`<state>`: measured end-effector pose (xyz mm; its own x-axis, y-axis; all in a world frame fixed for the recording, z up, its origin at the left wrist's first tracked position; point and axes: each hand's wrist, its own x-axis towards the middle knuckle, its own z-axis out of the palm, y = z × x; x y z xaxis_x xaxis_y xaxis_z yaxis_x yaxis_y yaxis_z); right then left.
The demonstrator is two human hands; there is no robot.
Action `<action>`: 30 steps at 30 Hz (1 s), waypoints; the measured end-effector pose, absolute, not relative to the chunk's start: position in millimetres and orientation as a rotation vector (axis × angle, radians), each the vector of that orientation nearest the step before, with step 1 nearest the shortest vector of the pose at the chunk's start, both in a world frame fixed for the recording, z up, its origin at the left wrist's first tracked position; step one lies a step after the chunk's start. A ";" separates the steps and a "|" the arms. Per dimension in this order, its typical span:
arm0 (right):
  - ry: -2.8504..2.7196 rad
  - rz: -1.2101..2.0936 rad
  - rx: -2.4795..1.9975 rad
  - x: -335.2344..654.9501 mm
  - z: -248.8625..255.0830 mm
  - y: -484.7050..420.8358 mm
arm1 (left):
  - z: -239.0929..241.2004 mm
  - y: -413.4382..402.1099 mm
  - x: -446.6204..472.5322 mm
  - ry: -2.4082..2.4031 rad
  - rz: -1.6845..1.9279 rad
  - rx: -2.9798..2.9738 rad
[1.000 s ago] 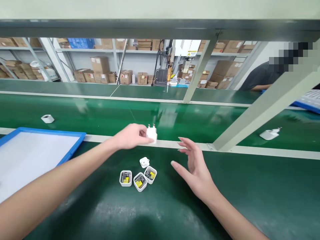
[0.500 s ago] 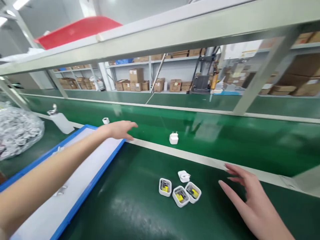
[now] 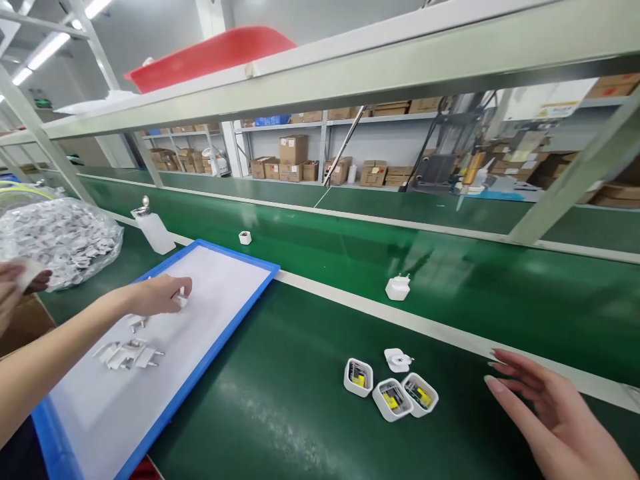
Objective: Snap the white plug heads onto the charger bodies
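Observation:
My left hand [image 3: 159,295] is over the white sheet of the blue-rimmed tray [image 3: 235,321], its fingers closed on a small white plug piece [image 3: 183,300]. More white plug pieces with metal pins [image 3: 131,355] lie loose in that tray, below the hand. My right hand [image 3: 555,407] hovers open above the green bench, holding nothing. To its left sit three open white charger housings [image 3: 393,400] with yellow and dark parts inside. Just behind them is a white plug cover [image 3: 399,360]. A white charger with two pins [image 3: 398,287] stands farther back, by the pale strip.
A co-worker's hands [image 3: 20,283] hold something white at the left edge. Near them are a clear bag of white parts [image 3: 75,240] and a white pump bottle [image 3: 154,230]. A small white housing [image 3: 245,237] is behind the tray. A shelf beam [image 3: 320,87] crosses overhead.
My left hand has moved left and down from the tray's far corner into the tray and closed on a plug piece. My right hand stays open. The view has shifted left.

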<state>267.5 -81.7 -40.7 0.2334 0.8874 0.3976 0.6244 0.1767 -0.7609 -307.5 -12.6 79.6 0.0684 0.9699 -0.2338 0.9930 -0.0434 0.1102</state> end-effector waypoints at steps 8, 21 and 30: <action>-1.857 -0.097 -1.288 226.8 -9.2 -119.3 | 108.3 4.3 -133.3 1.066 0.255 2.000; -1.780 0.008 -1.200 223.8 -0.2 -133.0 | 76.9 -36.1 14.4 0.614 0.137 2.282; -1.255 0.971 -1.281 219.1 -4.8 -123.6 | 38.3 -37.2 35.0 0.704 0.061 2.610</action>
<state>219.1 -123.6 -4.8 0.1216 0.9859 0.1152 0.1360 0.0985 -0.9858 35.0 -37.2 38.3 0.8699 0.4884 -0.0686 0.4691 -0.7765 0.4207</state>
